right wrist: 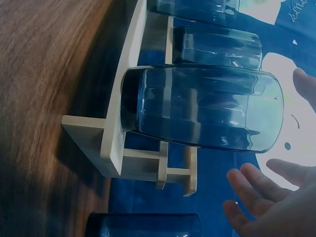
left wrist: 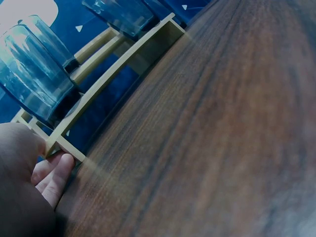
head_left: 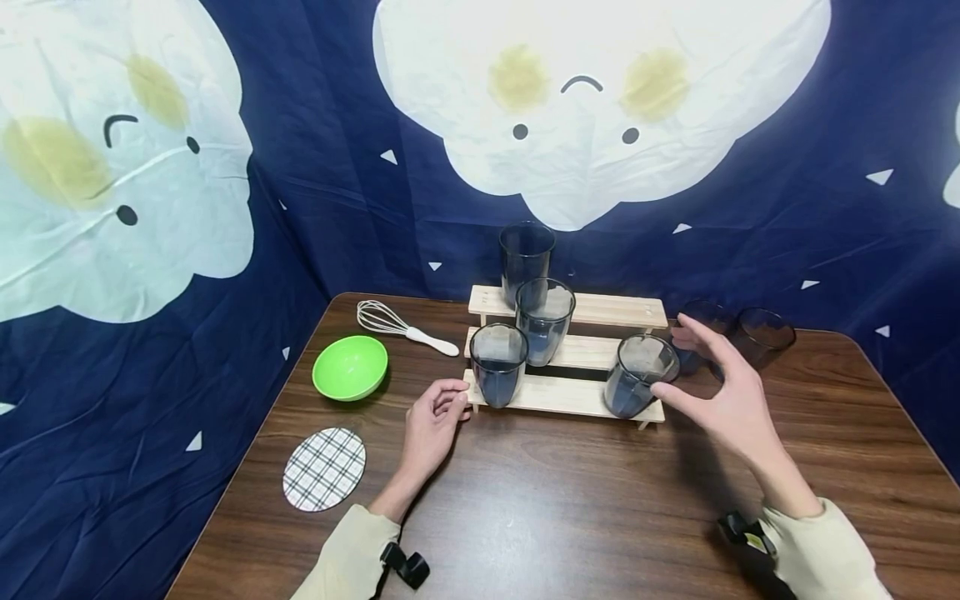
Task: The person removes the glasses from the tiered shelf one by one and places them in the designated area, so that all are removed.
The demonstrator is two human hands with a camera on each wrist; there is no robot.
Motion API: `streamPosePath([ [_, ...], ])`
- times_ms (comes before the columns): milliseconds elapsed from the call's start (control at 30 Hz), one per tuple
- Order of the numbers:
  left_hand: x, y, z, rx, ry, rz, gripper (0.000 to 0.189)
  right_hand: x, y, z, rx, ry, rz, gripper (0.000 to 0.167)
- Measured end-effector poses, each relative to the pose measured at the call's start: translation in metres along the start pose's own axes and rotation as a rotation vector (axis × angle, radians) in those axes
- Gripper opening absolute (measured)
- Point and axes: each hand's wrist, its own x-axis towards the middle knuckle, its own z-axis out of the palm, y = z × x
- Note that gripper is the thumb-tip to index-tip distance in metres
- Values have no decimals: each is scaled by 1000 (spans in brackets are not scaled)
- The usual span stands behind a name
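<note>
A three-tier wooden rack (head_left: 555,395) stands at the back of the table. My left hand (head_left: 433,427) holds its lower left end, the fingertips curled under the board in the left wrist view. Dark clear glasses stand on the left of each tier: a front glass (head_left: 498,371), a middle glass (head_left: 546,321) and a top glass (head_left: 525,258). Another glass (head_left: 636,383) stands at the right end of the lowest tier. My right hand (head_left: 731,404) is spread beside that glass's rim; in the right wrist view, fingers (right wrist: 252,185) and glass are apart.
Two more dark glasses, one nearer (head_left: 693,333) and one farther right (head_left: 761,333), stand on the table right of the rack. To the left lie a white whisk (head_left: 420,333), a green bowl (head_left: 349,371) and a checked round coaster (head_left: 325,469). A blue curtain hangs behind.
</note>
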Motion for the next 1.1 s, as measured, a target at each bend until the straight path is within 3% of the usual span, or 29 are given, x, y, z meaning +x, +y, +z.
streamPosePath([
  [200, 1, -1, 0, 4, 3, -4, 15, -1, 3, 6, -22, -36, -31, 108],
  [433, 0, -1, -1, 7, 2, -7, 15, -5, 5, 13, -55, -65, 8, 101],
  [1100, 0, 0, 0, 14, -7, 12, 14, -7, 5, 21, -69, -24, 68, 87],
])
